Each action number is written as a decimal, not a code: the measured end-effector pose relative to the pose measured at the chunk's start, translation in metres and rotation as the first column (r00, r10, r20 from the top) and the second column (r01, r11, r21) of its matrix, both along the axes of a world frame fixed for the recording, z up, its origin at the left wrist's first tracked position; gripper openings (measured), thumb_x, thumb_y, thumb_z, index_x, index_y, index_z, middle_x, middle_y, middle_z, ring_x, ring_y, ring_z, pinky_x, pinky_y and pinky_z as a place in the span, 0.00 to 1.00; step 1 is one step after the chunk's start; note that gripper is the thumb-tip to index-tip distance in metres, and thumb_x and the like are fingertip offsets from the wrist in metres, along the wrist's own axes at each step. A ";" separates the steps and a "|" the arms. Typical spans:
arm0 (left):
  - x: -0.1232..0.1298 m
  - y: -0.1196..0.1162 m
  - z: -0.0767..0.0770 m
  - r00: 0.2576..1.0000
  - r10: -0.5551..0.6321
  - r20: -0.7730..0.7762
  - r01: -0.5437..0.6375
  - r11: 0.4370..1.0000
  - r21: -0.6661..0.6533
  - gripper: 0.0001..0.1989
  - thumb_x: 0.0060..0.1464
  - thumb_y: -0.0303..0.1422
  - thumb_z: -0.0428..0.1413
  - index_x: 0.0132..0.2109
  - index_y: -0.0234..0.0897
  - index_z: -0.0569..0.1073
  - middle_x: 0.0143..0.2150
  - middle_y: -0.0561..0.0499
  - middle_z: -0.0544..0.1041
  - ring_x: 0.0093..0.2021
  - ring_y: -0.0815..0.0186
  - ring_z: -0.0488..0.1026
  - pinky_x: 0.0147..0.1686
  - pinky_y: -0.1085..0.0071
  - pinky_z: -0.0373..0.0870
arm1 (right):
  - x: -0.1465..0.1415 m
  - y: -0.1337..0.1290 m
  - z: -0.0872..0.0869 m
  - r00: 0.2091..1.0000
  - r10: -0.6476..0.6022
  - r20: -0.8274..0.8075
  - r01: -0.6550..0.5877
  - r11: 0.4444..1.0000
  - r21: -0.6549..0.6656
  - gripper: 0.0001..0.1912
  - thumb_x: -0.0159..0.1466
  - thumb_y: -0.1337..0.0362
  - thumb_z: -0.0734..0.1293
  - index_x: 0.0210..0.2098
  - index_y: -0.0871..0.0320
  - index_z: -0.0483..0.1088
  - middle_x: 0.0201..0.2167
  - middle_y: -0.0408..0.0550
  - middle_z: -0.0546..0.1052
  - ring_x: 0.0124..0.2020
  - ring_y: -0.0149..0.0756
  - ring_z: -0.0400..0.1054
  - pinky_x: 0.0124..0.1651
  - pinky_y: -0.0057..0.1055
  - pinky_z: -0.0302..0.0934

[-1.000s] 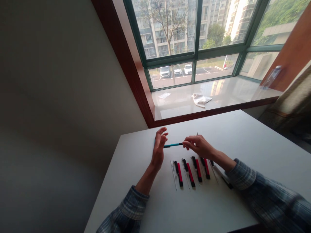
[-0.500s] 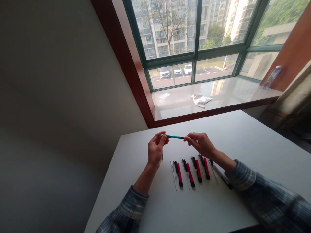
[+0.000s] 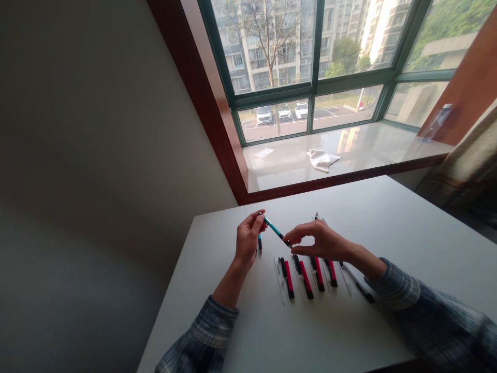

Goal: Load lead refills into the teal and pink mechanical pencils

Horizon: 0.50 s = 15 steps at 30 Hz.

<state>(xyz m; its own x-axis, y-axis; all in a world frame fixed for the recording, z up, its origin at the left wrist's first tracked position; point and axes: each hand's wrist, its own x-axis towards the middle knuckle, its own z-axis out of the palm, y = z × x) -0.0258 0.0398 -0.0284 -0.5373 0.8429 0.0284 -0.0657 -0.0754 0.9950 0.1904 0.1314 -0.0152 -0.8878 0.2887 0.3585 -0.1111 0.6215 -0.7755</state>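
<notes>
Teal pen [image 3: 274, 229] pinched in left hand [image 3: 248, 233], its dark end touching half-open right hand [image 3: 320, 243] above red-and-black items [image 3: 306, 280].

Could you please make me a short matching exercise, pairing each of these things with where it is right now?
1. left hand
2. right hand
3. crumpled cloth
4. red-and-black pieces

A. in a row on the white table
B. lying on the window sill
C. holding the teal pen near its upper end
D. at the pen's dark lower end

Pairs: 1-C, 2-D, 3-B, 4-A.
</notes>
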 end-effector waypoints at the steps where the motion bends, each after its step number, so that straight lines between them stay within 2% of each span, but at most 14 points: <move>1: 0.000 0.000 0.000 1.000 0.000 -0.019 0.000 1.000 -0.006 0.22 0.56 0.43 0.63 0.54 0.36 0.79 0.38 0.49 0.78 0.37 0.66 0.73 0.44 0.67 0.72 | -0.001 -0.003 0.001 1.000 -0.007 -0.009 0.006 1.000 -0.030 0.18 0.65 0.56 0.73 0.52 0.55 0.78 0.41 0.48 0.83 0.39 0.37 0.79 0.47 0.37 0.76; 5: -0.005 -0.001 0.002 0.995 0.071 -0.070 -0.073 0.997 -0.024 0.24 0.59 0.45 0.60 0.58 0.39 0.75 0.43 0.47 0.78 0.38 0.64 0.75 0.40 0.67 0.72 | -0.009 -0.010 -0.003 0.994 -0.097 -0.045 0.083 0.966 -0.245 0.19 0.64 0.54 0.73 0.51 0.57 0.79 0.43 0.50 0.84 0.42 0.39 0.80 0.51 0.40 0.76; 7: -0.012 -0.001 0.004 0.988 0.135 -0.080 -0.137 0.990 -0.023 0.22 0.60 0.45 0.58 0.57 0.39 0.75 0.46 0.46 0.78 0.39 0.64 0.75 0.38 0.68 0.72 | -0.015 -0.011 -0.007 0.989 -0.147 -0.017 0.135 0.942 -0.306 0.20 0.64 0.53 0.73 0.50 0.58 0.79 0.45 0.51 0.83 0.45 0.41 0.80 0.52 0.41 0.76; 11: -0.028 -0.002 0.008 0.967 0.244 -0.067 -0.245 0.969 -0.011 0.18 0.61 0.42 0.56 0.53 0.38 0.75 0.47 0.46 0.77 0.39 0.66 0.74 0.36 0.71 0.71 | -0.028 -0.010 -0.017 0.960 -0.268 0.080 0.279 0.935 -0.219 0.18 0.66 0.51 0.71 0.47 0.58 0.81 0.42 0.51 0.84 0.42 0.42 0.80 0.49 0.41 0.77; 15: -0.039 -0.004 0.008 0.958 0.275 -0.075 -0.276 0.961 0.003 0.16 0.60 0.41 0.55 0.51 0.38 0.75 0.47 0.46 0.77 0.38 0.66 0.73 0.35 0.71 0.69 | -0.039 -0.017 -0.022 0.937 -0.323 0.131 0.337 0.936 -0.103 0.15 0.68 0.54 0.69 0.43 0.58 0.81 0.37 0.50 0.84 0.36 0.39 0.79 0.43 0.37 0.76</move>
<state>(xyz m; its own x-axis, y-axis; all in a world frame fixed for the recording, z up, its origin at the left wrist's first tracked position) -0.0644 0.0355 -0.0203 -0.7454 0.6628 0.0712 0.0302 -0.0731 0.9969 0.1516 0.1145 -0.0370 -0.7668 0.6076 0.2069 0.1749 0.5080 -0.8434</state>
